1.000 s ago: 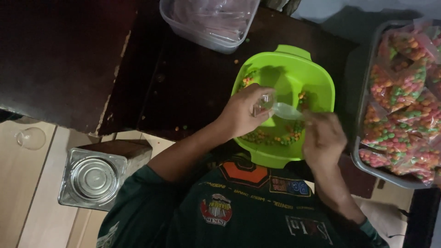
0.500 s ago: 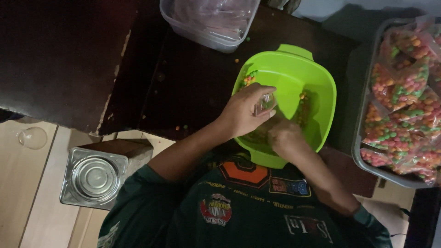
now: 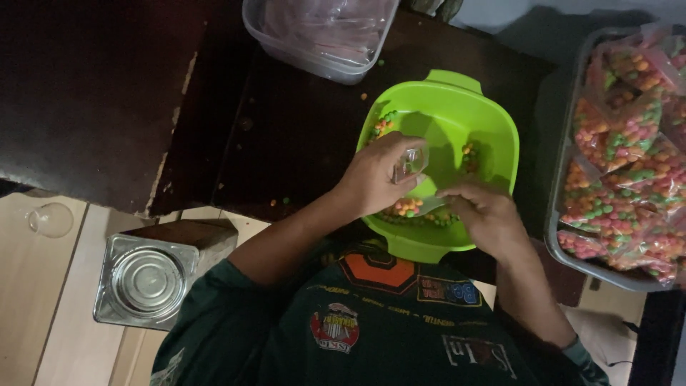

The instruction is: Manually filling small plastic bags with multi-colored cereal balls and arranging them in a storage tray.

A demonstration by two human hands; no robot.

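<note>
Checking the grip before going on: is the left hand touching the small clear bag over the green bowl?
Touching. The head view shows the left hand with its fingers closed around the small clear bag, held above the green bowl.

The right hand point(image 3: 480, 214) covers the near part of the green tub point(image 3: 493, 125), so the grip of its fingers point(image 3: 457, 194) stays hidden, and the small clear piece point(image 3: 409, 166) in the left hand point(image 3: 379, 175) is too blurred to identify. The top edge cuts off the clear container point(image 3: 314, 50), and the right edge cuts off the grey tray of candy bags point(image 3: 622, 157).
</note>
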